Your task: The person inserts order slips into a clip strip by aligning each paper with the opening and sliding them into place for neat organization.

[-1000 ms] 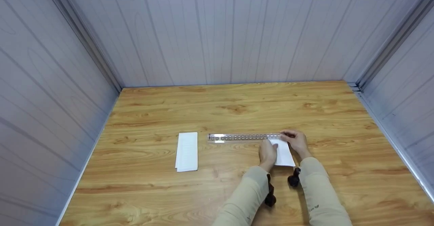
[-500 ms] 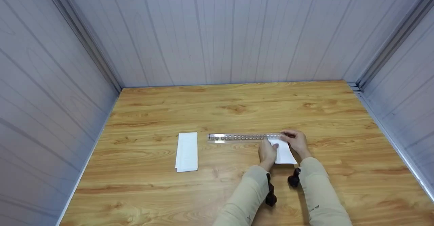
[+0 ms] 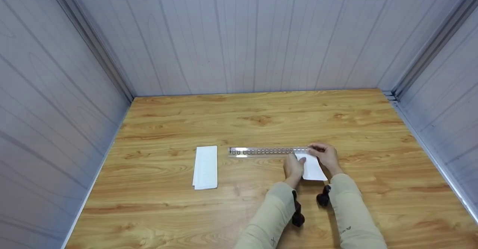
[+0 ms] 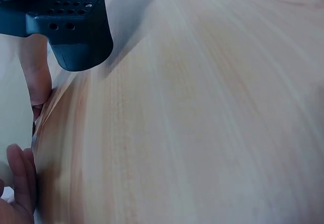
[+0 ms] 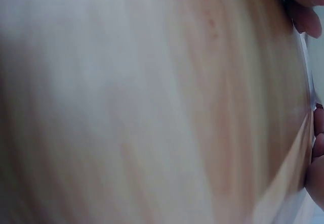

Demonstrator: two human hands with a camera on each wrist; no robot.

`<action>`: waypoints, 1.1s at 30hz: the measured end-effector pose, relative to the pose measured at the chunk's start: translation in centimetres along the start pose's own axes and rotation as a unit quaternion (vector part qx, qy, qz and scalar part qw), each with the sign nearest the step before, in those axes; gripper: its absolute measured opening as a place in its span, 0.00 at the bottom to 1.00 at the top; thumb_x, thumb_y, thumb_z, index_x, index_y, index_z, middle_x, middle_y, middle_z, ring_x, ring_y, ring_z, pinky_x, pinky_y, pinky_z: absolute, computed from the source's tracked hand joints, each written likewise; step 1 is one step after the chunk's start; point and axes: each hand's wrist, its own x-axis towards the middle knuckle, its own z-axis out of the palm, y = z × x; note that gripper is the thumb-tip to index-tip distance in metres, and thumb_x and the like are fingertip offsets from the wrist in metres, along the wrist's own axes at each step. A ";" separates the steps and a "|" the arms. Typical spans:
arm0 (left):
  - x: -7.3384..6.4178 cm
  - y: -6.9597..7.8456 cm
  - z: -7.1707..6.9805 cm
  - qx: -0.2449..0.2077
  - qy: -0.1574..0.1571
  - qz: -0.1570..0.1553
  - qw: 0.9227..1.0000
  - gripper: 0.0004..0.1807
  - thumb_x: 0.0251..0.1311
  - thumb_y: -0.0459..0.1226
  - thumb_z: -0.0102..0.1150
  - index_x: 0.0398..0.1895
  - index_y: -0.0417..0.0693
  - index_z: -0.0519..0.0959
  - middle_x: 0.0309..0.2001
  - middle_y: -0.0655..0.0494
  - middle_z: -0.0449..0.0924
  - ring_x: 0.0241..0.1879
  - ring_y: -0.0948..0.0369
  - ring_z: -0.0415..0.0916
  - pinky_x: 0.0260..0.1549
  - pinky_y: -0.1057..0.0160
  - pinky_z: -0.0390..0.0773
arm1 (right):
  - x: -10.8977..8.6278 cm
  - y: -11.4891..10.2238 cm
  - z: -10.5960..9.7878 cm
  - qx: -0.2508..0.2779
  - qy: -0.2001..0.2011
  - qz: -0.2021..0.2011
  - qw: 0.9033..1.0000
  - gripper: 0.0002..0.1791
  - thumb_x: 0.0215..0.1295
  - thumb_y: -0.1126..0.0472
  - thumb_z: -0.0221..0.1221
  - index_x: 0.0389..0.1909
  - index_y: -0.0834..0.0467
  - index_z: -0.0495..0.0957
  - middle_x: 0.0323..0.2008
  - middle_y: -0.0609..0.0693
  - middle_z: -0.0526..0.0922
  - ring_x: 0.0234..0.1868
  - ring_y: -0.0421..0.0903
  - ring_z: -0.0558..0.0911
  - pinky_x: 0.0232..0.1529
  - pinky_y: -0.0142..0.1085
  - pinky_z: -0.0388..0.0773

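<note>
A clear plastic ruler-like strip (image 3: 261,151) with a row of round marks lies left to right on the table. My left hand (image 3: 294,168) is at its near edge, thumb laid over a white sheet of paper (image 3: 314,171) that it pinches. The paper's top meets the right part of the strip, and its lower end hangs toward me. At the strip's right end, my right hand (image 3: 327,158) pinches the strip between thumb and fingers, close to the paper's top right corner. Both wrist views show mostly table, with fingers at the margin.
A folded white paper stack (image 3: 206,167) lies left of the strip on the wood-grain table (image 3: 257,120). Panelled walls (image 3: 239,36) close the table in at the back and sides. Each wrist carries a black device (image 4: 78,32).
The paper's lower edge has lifted a little and shifted right since a second ago. Both hands stay almost in place, the left easing slightly leftward. Strip and stack look unchanged.
</note>
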 end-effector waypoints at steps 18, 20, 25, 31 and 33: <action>0.5 -0.4 -1.5 0.046 -0.008 0.022 0.999 0.16 0.46 0.35 0.62 0.10 0.47 0.67 0.13 0.60 0.65 0.16 0.62 0.63 0.17 0.65 0.65 | -0.1 0.0 -0.1 -0.001 -0.007 0.004 1.000 0.12 0.48 0.71 0.62 0.36 0.72 0.78 0.34 0.60 0.81 0.28 0.31 0.74 0.30 0.23 0.70; 0.6 -0.5 -1.8 0.050 -0.016 0.020 0.998 0.15 0.47 0.34 0.62 0.11 0.48 0.68 0.14 0.60 0.65 0.16 0.63 0.63 0.17 0.65 0.65 | -0.1 0.0 -0.1 -0.002 -0.007 0.006 1.000 0.12 0.48 0.72 0.62 0.36 0.72 0.78 0.34 0.61 0.81 0.28 0.31 0.74 0.30 0.23 0.69; 0.9 -0.6 -2.6 0.052 -0.040 0.009 0.998 0.11 0.47 0.33 0.60 0.13 0.48 0.72 0.14 0.62 0.67 0.16 0.65 0.64 0.17 0.67 0.65 | -0.1 0.0 -0.1 -0.006 -0.006 0.008 1.000 0.11 0.48 0.72 0.62 0.36 0.71 0.78 0.36 0.64 0.79 0.29 0.30 0.74 0.31 0.22 0.69; 1.2 -0.6 -3.4 0.074 -0.063 -0.008 0.995 0.11 0.47 0.33 0.61 0.12 0.47 0.72 0.13 0.61 0.68 0.15 0.64 0.64 0.14 0.66 0.63 | 0.0 0.1 -0.1 -0.003 -0.009 0.005 1.000 0.13 0.47 0.72 0.63 0.36 0.72 0.78 0.35 0.64 0.79 0.29 0.31 0.74 0.31 0.22 0.69; 1.2 -0.7 -3.6 0.083 -0.068 -0.011 0.994 0.10 0.47 0.34 0.62 0.13 0.48 0.73 0.15 0.61 0.69 0.16 0.64 0.65 0.15 0.66 0.65 | 0.0 0.1 -0.1 -0.003 -0.009 0.003 1.000 0.12 0.47 0.71 0.63 0.35 0.71 0.78 0.35 0.64 0.80 0.29 0.31 0.74 0.31 0.23 0.69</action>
